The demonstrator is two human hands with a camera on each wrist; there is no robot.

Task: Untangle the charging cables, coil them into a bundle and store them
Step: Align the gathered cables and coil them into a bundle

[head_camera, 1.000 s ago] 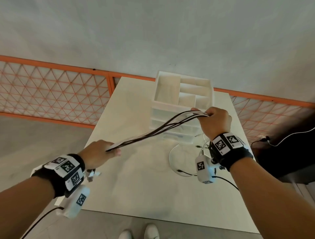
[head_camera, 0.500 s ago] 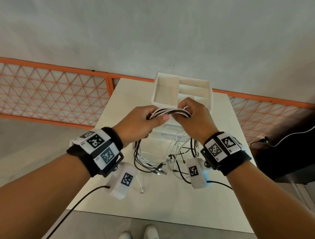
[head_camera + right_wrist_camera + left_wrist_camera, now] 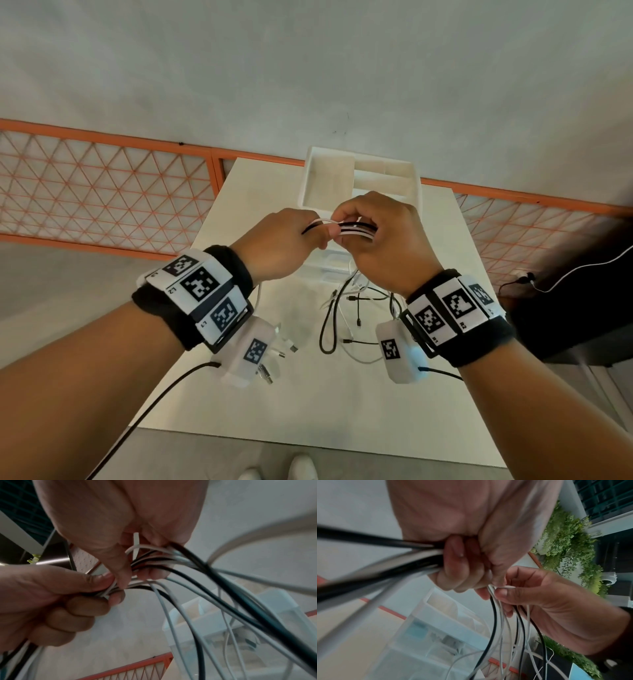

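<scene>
Both hands meet above the table (image 3: pixel 191 370), in front of the organizer (image 3: pixel 416 181), each clamped on the same bunch of black and white cables (image 3: pixel 352 229).

The left hand (image 3: pixel 277 245) is curled into a fist around the cables; the left wrist view shows its fingers (image 3: pixel 453 563) folded over several black and white strands that run out toward 9 o'clock. The right hand (image 3: pixel 387 240) sits just at 3 o'clock of the left one, touching it, its fingers wrapped over the top of the bunch. In the right wrist view its thumb (image 3: pixel 118 563) presses down on the strands, and the left thumb and forefinger pinch the bunch at 9 o'clock of it.

A short arc of cables shows between the two hands in the head view. From below the hands the loose lengths hang in loops toward 6 o'clock, with several plug ends (image 3: pixel 358 322) dangling over the table between the two wrists. More plugs (image 3: pixel 287 346) hang beside the left wrist camera.

The organizer stands at 12 o'clock of the hands, near the far edge of the table, its top divided into open compartments, with clear drawers below. An orange mesh fence (image 3: pixel 102 192) runs behind the table from 9 to 3 o'clock. White shoes (image 3: pixel 301 469) show at 6 o'clock.
</scene>
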